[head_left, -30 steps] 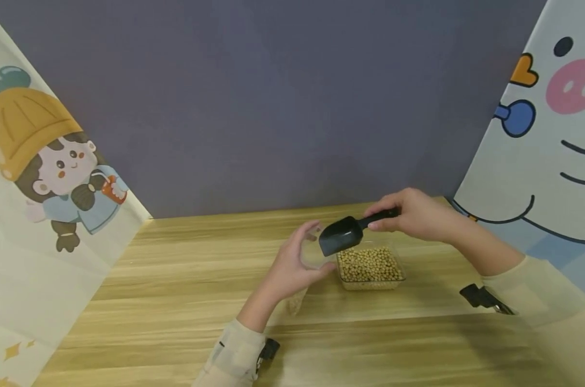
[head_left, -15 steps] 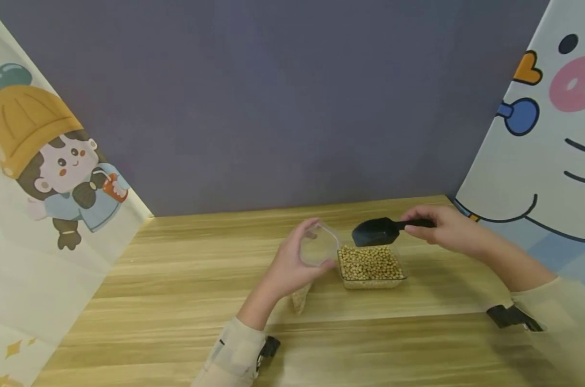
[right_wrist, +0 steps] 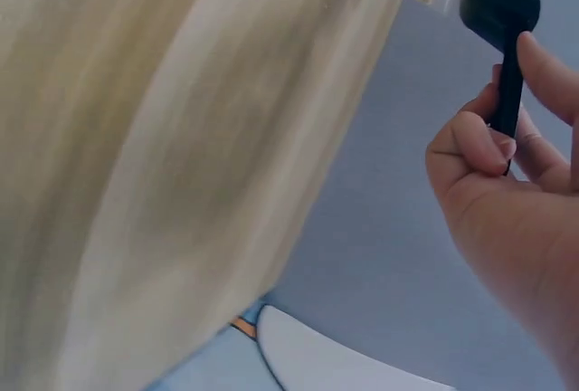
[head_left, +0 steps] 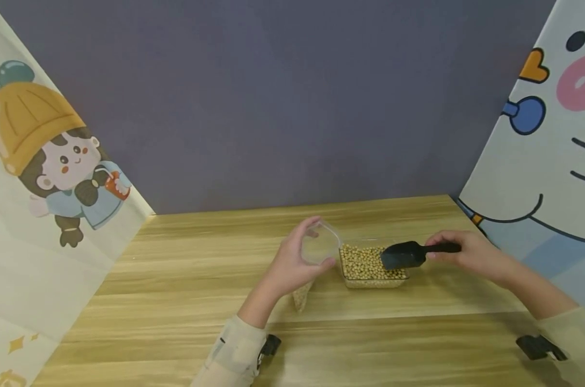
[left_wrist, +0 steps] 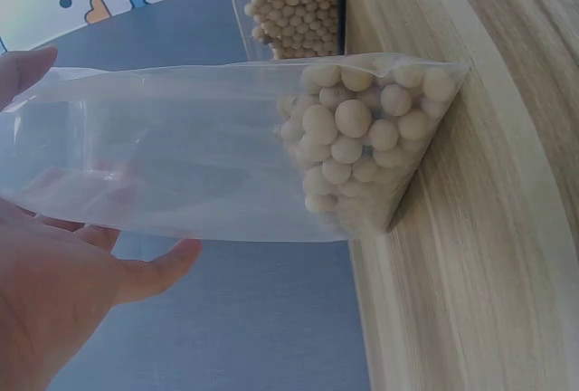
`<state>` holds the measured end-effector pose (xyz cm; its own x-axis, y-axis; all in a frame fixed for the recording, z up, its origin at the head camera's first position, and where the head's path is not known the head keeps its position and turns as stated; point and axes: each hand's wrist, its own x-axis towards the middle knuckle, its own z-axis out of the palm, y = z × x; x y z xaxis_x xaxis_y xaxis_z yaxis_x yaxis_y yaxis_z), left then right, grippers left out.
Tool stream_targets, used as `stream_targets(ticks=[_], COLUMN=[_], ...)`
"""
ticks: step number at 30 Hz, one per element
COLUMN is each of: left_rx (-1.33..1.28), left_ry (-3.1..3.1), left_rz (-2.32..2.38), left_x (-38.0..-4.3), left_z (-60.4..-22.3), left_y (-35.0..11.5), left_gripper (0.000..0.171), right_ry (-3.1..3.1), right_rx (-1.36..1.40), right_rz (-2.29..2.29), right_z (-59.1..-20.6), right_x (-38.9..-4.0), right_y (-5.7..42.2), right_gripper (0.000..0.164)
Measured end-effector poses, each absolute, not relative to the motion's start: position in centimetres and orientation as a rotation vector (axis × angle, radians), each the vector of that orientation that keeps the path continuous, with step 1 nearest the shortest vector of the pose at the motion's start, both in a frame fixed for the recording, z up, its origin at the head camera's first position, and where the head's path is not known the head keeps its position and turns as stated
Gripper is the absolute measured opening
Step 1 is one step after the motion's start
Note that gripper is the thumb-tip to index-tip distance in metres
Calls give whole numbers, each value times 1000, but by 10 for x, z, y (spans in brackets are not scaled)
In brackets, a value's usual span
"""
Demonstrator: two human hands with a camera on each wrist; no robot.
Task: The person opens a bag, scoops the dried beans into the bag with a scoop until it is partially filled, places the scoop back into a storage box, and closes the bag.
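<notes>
- Head view: from where I stand, the right hand (head_left: 473, 254) grips a black plastic scoop (head_left: 405, 255) by its handle, bowl low over round yellowish beans (head_left: 362, 263) in a clear rectangular container (head_left: 376, 284) on the pale striped wooden table (head_left: 195, 295).
- Left wrist view: the left hand (head_left: 289, 269) curls around the mouth of a clear plastic bag (left_wrist: 199, 156), beans in its pointed bottom, just left of the container.
- Printed alongside: an orange-hatted cartoon child (head_left: 70, 161) and a pink-snouted white figure (head_left: 582, 83).
</notes>
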<state>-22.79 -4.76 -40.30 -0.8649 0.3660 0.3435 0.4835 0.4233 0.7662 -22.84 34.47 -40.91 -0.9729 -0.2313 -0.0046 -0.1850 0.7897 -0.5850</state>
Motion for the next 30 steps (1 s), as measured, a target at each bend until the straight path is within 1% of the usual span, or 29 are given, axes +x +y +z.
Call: stream_targets(ticks=[3,12,23,30], left_rx=[-757,-767,-749,-746], left_ry=[-2545,-2555,-2555,-2559], left_rz=[-1434,-1420,-1436,-1431], left_x=[-228,-228,-227,-228], left_z=[-403,-404,-404,-403], left_y=[-47,-46,-47,-47], left_gripper=[84,83,83,84], right_ry=[2934,2968,2951,2854], right_rx=[-351,-382,-342,-324], right_rz=[-909,-838,-876,-936], right_z=[-403,-394,-407,-417], right_x=[-224,-217,-215,-216], right_y=[340,322,298,287], right_gripper=[33,32,29,36])
